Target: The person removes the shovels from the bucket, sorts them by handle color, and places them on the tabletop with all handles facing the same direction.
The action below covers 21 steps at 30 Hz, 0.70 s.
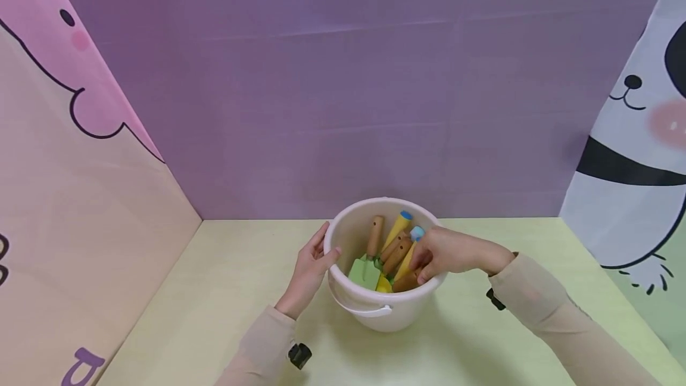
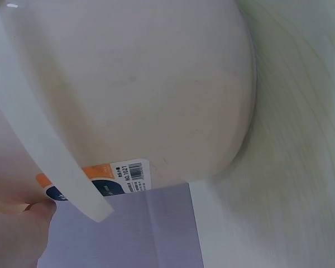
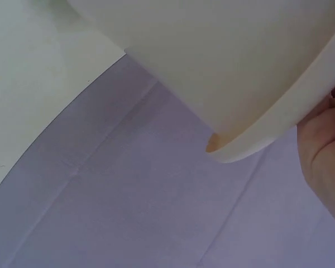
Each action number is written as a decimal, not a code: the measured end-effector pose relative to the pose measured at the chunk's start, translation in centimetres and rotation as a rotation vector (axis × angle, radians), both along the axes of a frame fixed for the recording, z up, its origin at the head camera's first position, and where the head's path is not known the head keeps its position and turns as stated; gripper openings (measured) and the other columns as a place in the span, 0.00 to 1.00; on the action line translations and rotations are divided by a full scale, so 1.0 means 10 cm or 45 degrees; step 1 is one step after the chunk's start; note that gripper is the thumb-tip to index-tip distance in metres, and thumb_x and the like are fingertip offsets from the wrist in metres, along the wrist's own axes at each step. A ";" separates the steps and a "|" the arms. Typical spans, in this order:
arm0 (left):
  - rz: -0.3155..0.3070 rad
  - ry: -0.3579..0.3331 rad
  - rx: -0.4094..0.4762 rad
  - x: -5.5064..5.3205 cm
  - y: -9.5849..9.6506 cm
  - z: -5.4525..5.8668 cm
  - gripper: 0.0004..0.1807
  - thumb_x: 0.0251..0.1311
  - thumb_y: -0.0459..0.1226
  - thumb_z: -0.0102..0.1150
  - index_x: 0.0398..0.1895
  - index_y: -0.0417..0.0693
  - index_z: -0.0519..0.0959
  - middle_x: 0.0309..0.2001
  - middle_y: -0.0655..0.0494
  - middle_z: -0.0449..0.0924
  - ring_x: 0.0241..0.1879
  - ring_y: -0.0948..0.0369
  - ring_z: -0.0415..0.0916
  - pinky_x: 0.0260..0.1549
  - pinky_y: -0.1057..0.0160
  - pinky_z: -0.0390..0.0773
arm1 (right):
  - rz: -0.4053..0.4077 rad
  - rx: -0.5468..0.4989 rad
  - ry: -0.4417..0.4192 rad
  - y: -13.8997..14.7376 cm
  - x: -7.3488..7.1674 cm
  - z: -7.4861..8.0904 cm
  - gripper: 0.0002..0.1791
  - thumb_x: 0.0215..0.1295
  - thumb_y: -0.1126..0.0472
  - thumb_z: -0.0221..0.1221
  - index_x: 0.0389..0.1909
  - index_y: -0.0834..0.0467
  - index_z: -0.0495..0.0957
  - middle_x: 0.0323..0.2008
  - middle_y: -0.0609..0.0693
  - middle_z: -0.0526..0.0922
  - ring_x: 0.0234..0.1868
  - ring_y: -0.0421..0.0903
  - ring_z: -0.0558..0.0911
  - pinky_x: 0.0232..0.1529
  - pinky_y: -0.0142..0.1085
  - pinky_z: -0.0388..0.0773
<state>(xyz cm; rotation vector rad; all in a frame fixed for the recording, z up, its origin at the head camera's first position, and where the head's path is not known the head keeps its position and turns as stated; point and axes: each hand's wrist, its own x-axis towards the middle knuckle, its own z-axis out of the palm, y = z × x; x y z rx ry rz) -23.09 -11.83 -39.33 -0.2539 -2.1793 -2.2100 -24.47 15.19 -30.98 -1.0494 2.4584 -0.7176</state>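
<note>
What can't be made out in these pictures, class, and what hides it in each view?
Head: the inner floor of the bucket, covered by the tools.
Head: what, if anything, the right hand grips; the hand itself blocks it.
Left wrist: part of the sticker, behind the handle.
Right wrist: the fingertips, beyond the rim and picture edge.

We look into a makeshift tabletop booth | creased purple backdrop (image 1: 332, 88) behind pale wood-grain tabletop (image 1: 241, 279) | cartoon-printed panels, pink-figure panel (image 1: 80, 207) left, panda-like panel (image 1: 621, 219) right
</note>
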 end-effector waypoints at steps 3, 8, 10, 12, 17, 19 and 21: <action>-0.005 0.002 0.006 0.01 0.00 -0.01 0.36 0.59 0.34 0.52 0.70 0.46 0.52 0.66 0.43 0.60 0.63 0.51 0.62 0.52 0.64 0.73 | -0.018 -0.025 0.033 0.02 0.00 -0.04 0.09 0.49 0.59 0.67 0.31 0.58 0.84 0.27 0.42 0.84 0.28 0.32 0.79 0.30 0.26 0.78; -0.018 0.020 0.009 0.02 0.02 0.01 0.36 0.60 0.34 0.52 0.71 0.46 0.51 0.67 0.44 0.59 0.64 0.52 0.61 0.54 0.64 0.72 | -0.075 -0.113 0.117 0.05 0.01 -0.11 0.10 0.51 0.59 0.66 0.34 0.59 0.84 0.28 0.43 0.84 0.29 0.33 0.80 0.29 0.27 0.78; -0.017 0.026 0.009 0.02 0.03 0.01 0.36 0.60 0.33 0.52 0.71 0.46 0.51 0.67 0.44 0.59 0.64 0.52 0.60 0.54 0.64 0.71 | -0.097 -0.151 0.159 0.06 0.02 -0.13 0.10 0.53 0.59 0.65 0.35 0.60 0.84 0.29 0.44 0.85 0.30 0.34 0.81 0.29 0.26 0.78; -0.021 0.026 0.016 0.01 0.05 0.01 0.36 0.60 0.33 0.52 0.71 0.46 0.51 0.67 0.44 0.59 0.64 0.52 0.60 0.54 0.65 0.71 | -0.130 -0.166 0.181 0.06 0.05 -0.15 0.11 0.53 0.59 0.64 0.36 0.60 0.84 0.31 0.46 0.85 0.30 0.34 0.82 0.28 0.26 0.78; -0.055 0.031 0.040 -0.02 0.09 0.01 0.36 0.60 0.32 0.52 0.70 0.43 0.50 0.67 0.42 0.59 0.64 0.50 0.60 0.53 0.66 0.72 | -0.188 -0.065 0.270 0.04 0.10 -0.17 0.11 0.50 0.61 0.66 0.35 0.59 0.84 0.29 0.44 0.84 0.26 0.33 0.76 0.25 0.25 0.74; -0.059 0.030 0.044 -0.03 0.10 0.00 0.36 0.59 0.32 0.52 0.70 0.43 0.51 0.66 0.42 0.59 0.64 0.50 0.61 0.53 0.67 0.72 | -0.172 -0.013 0.309 0.02 0.11 -0.17 0.10 0.49 0.61 0.67 0.35 0.57 0.84 0.30 0.43 0.84 0.26 0.33 0.72 0.26 0.25 0.73; -0.053 0.023 0.042 -0.02 0.10 0.00 0.36 0.59 0.32 0.52 0.70 0.43 0.51 0.66 0.41 0.60 0.63 0.50 0.61 0.52 0.67 0.73 | -0.145 0.021 0.330 -0.02 0.11 -0.17 0.10 0.49 0.62 0.67 0.35 0.56 0.84 0.30 0.42 0.83 0.28 0.35 0.71 0.27 0.25 0.72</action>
